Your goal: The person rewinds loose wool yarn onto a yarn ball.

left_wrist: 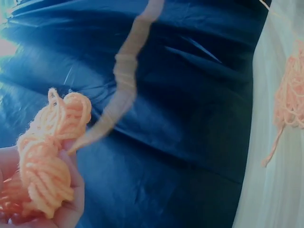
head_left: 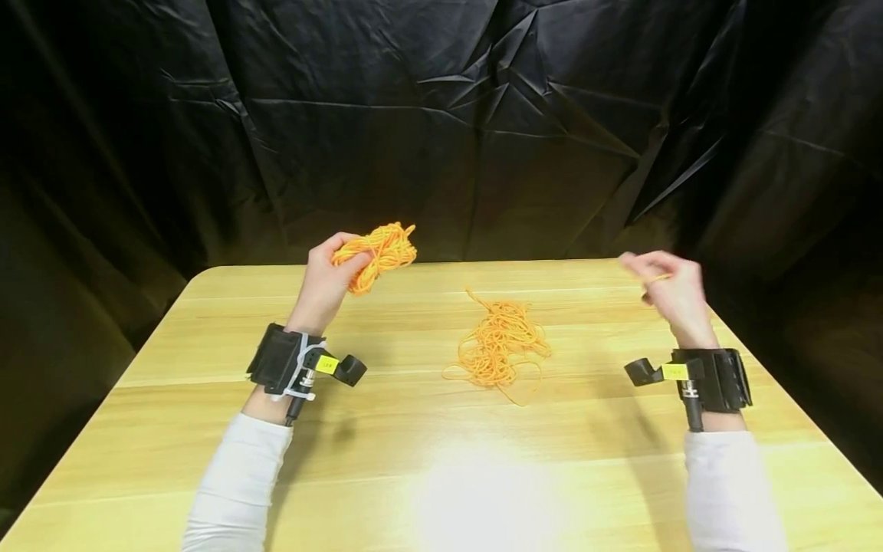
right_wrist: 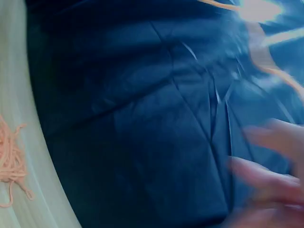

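Note:
My left hand [head_left: 329, 276] grips a thick bundle of orange yarn [head_left: 386, 247], thumb across its near side, raised over the far left of the table. In the left wrist view the looped bundle [left_wrist: 50, 152] fills the palm, and a blurred strand [left_wrist: 126, 80] runs up from it. Off to the right, my right hand [head_left: 671, 287] is held up with bent fingers around a thin length of yarn [head_left: 658, 277]. Its fingers [right_wrist: 270, 178] are blurred in the right wrist view, where a yarn strand [right_wrist: 285, 78] passes beyond them.
Between the hands, a loose tangle of orange yarn [head_left: 503, 345] lies on the light wooden table [head_left: 386, 429], with stray loops around it. A black sheet [head_left: 441, 153] hangs behind the table's far edge. Both wrists carry strapped camera mounts.

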### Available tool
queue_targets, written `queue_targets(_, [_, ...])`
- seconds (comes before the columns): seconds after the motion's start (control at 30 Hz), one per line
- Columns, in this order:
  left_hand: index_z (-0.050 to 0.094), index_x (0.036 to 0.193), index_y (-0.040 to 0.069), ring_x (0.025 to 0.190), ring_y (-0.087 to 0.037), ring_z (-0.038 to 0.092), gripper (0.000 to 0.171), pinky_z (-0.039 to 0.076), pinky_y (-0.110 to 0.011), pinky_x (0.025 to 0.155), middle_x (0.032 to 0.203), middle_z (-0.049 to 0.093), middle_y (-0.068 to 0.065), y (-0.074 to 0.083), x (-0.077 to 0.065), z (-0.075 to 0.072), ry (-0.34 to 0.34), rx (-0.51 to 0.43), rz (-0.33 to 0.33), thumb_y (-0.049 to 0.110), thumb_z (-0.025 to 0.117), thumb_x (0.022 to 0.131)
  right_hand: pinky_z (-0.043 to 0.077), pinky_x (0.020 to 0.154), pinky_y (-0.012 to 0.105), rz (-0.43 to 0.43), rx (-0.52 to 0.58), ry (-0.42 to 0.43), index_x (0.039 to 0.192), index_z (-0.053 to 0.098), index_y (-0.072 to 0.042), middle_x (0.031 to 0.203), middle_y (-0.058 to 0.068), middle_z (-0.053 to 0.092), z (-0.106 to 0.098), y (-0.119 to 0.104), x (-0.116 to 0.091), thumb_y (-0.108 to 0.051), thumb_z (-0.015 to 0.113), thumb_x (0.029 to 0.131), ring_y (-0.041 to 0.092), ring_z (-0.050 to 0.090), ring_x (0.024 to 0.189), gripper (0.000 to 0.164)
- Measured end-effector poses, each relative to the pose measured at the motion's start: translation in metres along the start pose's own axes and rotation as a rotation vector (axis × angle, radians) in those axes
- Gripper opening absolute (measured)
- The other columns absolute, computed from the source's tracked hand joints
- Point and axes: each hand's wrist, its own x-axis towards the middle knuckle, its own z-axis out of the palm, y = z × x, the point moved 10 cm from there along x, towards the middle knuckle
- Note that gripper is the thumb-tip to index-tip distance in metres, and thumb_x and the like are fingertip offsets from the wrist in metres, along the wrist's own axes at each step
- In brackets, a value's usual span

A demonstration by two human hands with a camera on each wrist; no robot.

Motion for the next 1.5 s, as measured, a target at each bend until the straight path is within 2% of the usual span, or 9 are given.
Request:
queue_targets(0.13, [0.053,0.106,-0.002,0.062,-0.011,0.057,0.024,0.050,-0.019,0.055,0.089,0.054,-0.009,-0.001,-0.001,0.018,-0.070,0.039,-0.009,0.008,0.058,0.085,0.047,0.074,0.033,-0.132,-0.300,-0.694,0.110,0.060,-0.005,0.103,0.003,0.063,0.082,-0.022,-0.038,-0.024,0.060,0.084,0.015,0.056,0.090,0.032])
queue_targets(0.23, [0.053,0.109,0.000,0.064,-0.013,0.058,0.027,0.051,-0.021,0.057,0.093,0.055,-0.012,-0.002,-0.002,0.036,-0.127,0.053,-0.013,0.009,0.059,0.085,0.040,0.090,0.044,-0.121,-0.317,-0.919,0.126,0.048,-0.006,0.121,0.012,0.054,0.127,-0.022,-0.059,-0.035,0.064,0.080,0.027,0.049,0.111,0.056])
queue_targets(0.4, [0.056,0.114,0.008,0.070,-0.019,0.058,0.031,0.051,-0.022,0.060,0.100,0.057,-0.012,-0.004,-0.004,0.066,-0.213,0.070,-0.001,0.012,0.061,0.084,0.033,0.099,0.044,-0.105,-0.013,-0.781,0.137,0.029,-0.004,0.135,0.016,0.039,0.189,-0.046,-0.056,-0.037,0.059,0.083,0.031,0.037,0.123,0.070])
queue_targets(0.6, [0.058,0.112,0.005,0.072,-0.018,0.058,0.029,0.050,-0.021,0.061,0.100,0.060,-0.013,-0.006,-0.005,0.086,-0.261,0.061,-0.002,0.013,0.060,0.085,0.037,0.096,0.043,-0.006,0.383,-0.742,0.129,0.041,-0.004,0.112,0.014,0.058,0.233,-0.070,-0.067,-0.036,0.056,0.086,0.024,0.055,0.103,0.056])
queue_targets(0.77, [0.058,0.113,0.005,0.074,-0.018,0.058,0.034,0.050,-0.021,0.063,0.101,0.061,-0.013,-0.015,-0.006,0.083,-0.246,0.072,-0.087,0.020,0.063,0.083,0.045,0.054,0.024,-0.073,0.360,-0.705,0.100,0.060,0.002,0.064,0.005,0.047,0.219,-0.085,-0.068,-0.020,0.052,0.091,0.011,0.044,0.053,0.025])
queue_targets(0.87, [0.059,0.111,0.007,0.076,-0.019,0.057,0.039,0.049,-0.022,0.063,0.099,0.063,-0.010,-0.020,-0.007,0.079,-0.241,0.101,-0.122,0.026,0.068,0.079,0.029,0.044,0.020,-0.171,0.241,-0.664,0.097,0.063,-0.001,0.058,0.000,0.039,0.202,-0.097,-0.060,-0.017,0.052,0.090,0.010,0.034,0.048,0.021])
queue_targets(1.03, [0.063,0.107,0.009,0.076,-0.020,0.054,0.037,0.046,-0.024,0.062,0.095,0.064,-0.007,-0.023,-0.008,0.081,-0.270,0.145,-0.123,0.027,0.070,0.076,0.033,0.046,0.021,-0.240,0.121,-0.607,0.098,0.065,-0.003,0.063,0.003,0.053,0.173,-0.117,-0.046,-0.016,0.059,0.086,0.014,0.043,0.054,0.019])
queue_targets(1.33, [0.065,0.104,0.008,0.071,-0.020,0.053,0.028,0.044,-0.025,0.058,0.091,0.066,-0.005,-0.018,-0.018,0.108,-0.448,0.147,-0.025,0.018,0.068,0.078,0.040,0.049,0.025,-0.252,0.306,-0.617,0.104,0.064,-0.003,0.083,0.013,0.064,0.156,-0.136,-0.021,-0.020,0.062,0.083,0.026,0.044,0.055,0.026])
queue_targets(1.5, [0.066,0.102,0.009,0.077,-0.020,0.054,0.025,0.045,-0.028,0.065,0.091,0.066,-0.004,-0.016,-0.024,0.118,-0.511,0.177,-0.004,0.018,0.068,0.078,0.029,0.043,0.023,-0.172,0.577,-0.636,0.100,0.064,-0.004,0.082,0.006,0.064,0.166,-0.125,-0.009,-0.013,0.058,0.086,0.021,0.038,0.051,0.018])
